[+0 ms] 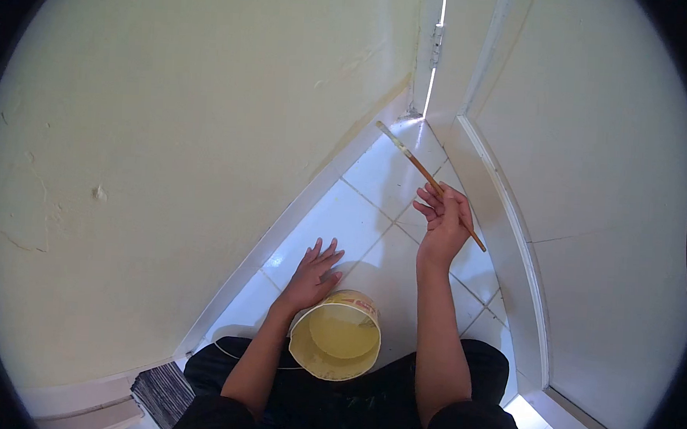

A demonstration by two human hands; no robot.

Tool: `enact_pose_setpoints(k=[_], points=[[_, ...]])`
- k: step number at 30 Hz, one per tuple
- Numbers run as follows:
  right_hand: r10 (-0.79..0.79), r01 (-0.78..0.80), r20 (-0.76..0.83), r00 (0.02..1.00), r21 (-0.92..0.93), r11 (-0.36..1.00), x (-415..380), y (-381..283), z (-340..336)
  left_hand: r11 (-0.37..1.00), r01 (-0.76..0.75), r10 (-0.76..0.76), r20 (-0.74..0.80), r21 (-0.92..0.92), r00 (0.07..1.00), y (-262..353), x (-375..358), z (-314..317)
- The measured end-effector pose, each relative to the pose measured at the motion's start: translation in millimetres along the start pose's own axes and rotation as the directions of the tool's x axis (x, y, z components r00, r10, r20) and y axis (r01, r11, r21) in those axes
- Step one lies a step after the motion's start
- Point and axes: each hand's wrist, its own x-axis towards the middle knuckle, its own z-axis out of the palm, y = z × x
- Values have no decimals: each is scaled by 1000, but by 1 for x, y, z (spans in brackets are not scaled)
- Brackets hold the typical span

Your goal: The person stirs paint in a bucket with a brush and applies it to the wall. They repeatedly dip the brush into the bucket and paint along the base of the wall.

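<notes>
Head view puts your right hand [445, 228] above the tiled floor [365, 239], its fingers pinching the handle of a slim paintbrush [418, 166], whose bristles point far and left at the white skirting board [295, 212]; whether they touch it, I can't tell. Your left hand [307, 284] has its fingers spread, just beyond the left part of the rim of the bucket [335, 369]; whether the palm meets that rim is unclear. The bucket is near you, between your knees, with pale yellow liquid [345, 335] inside, probably paint. You seem to be at the brushing step, down low where the wall [208, 130] meets the skirting board, towards the far corner below the hinge [436, 46]. A stroke from here calls for a light, steady grip and the tip laid along that border. If the bristles are dry, which is too small to judge, dip them first and wipe them on the rim.
</notes>
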Motion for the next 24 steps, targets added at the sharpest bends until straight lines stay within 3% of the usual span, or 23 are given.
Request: enact_pose_setpoints(k=[24], points=[[42, -31, 144, 989, -79, 996, -2, 2, 3, 1000, 6, -6, 6, 2, 1000, 1, -1, 0]])
